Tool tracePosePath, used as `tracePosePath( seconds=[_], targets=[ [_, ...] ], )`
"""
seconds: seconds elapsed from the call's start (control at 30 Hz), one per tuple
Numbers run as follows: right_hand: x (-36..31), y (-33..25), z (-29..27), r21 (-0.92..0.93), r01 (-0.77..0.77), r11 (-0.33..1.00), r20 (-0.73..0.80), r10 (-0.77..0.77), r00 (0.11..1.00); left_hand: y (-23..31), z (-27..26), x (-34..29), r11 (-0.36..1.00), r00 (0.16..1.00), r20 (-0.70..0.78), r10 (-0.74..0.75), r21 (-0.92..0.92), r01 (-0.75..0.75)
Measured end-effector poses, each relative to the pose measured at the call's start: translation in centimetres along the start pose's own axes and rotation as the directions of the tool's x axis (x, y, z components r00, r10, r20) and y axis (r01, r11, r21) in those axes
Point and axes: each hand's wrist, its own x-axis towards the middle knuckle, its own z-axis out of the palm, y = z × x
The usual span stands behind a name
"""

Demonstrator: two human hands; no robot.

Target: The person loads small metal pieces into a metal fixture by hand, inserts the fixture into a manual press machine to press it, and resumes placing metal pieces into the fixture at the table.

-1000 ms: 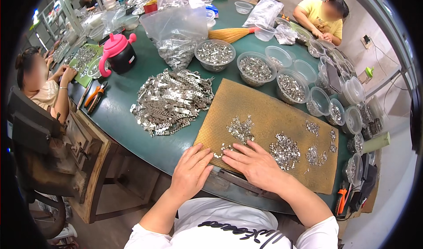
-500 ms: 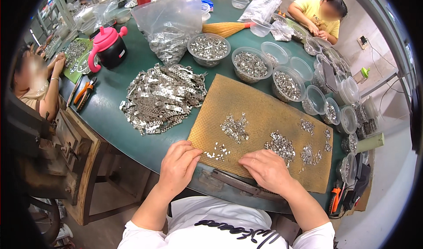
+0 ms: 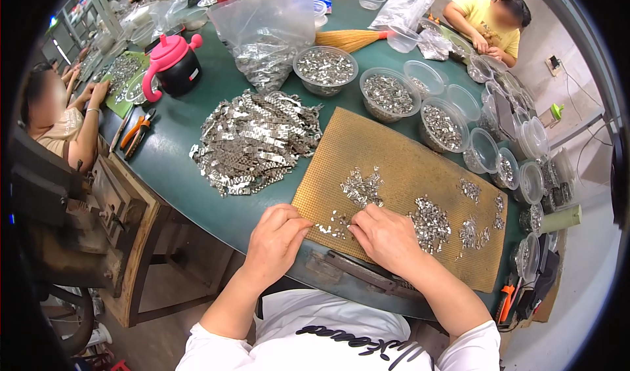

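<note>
Head view: left hand (image 3: 275,240) and right hand (image 3: 387,238) are pinching small metal clips (image 3: 331,225) on the perforated mat (image 3: 407,167); sorting is seemingly underway; next calls for a fine fingertip pick.

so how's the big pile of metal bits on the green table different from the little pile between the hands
The big pile lies on the bare green table, left of the mat; the little pile lies on the tan mat.
The big pile is heaped thick and far wider; the little pile is a thin scatter of loose bits.
No hand touches the big pile; the left hand and right hand flank the little pile, fingers at it.
Both are shiny silver metal.
</note>
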Motion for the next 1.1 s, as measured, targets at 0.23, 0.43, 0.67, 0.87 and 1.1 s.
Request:
tracePosePath(
  seconds=[0.23,0.43,0.67,0.87,1.1],
  targets=[
    [-0.8,0.9,-0.2,0.124,0.012,0.992,-0.029,-0.008,1.0,0.1,-0.2,0.2,1.0,0.999,0.038,0.004,0.016,-0.004],
    [-0.8,0.8,-0.2,0.139,-0.008,0.99,-0.059,0.017,0.998,0.5,0.3,0.4,0.998,1.0,0.02,0.007,0.055,-0.008],
    [-0.3,-0.5,0.4,-0.012,0.021,1.0,-0.033,-0.021,0.999,0.6,1.0,0.3,0.997,1.0,-0.008,-0.006,0.074,0.006],
    [-0.2,0.0,0.4,0.084,-0.014,0.996,0.007,0.013,1.0,-0.4,-0.3,0.0,1.0,0.999,0.04,-0.015,-0.024,0.016],
    [-0.3,0.4,0.4,0.098,-0.016,0.995,0.021,0.014,1.0,-0.1,0.2,-0.3,1.0,1.0,-0.009,-0.026,0.018,0.026]
  ],
)
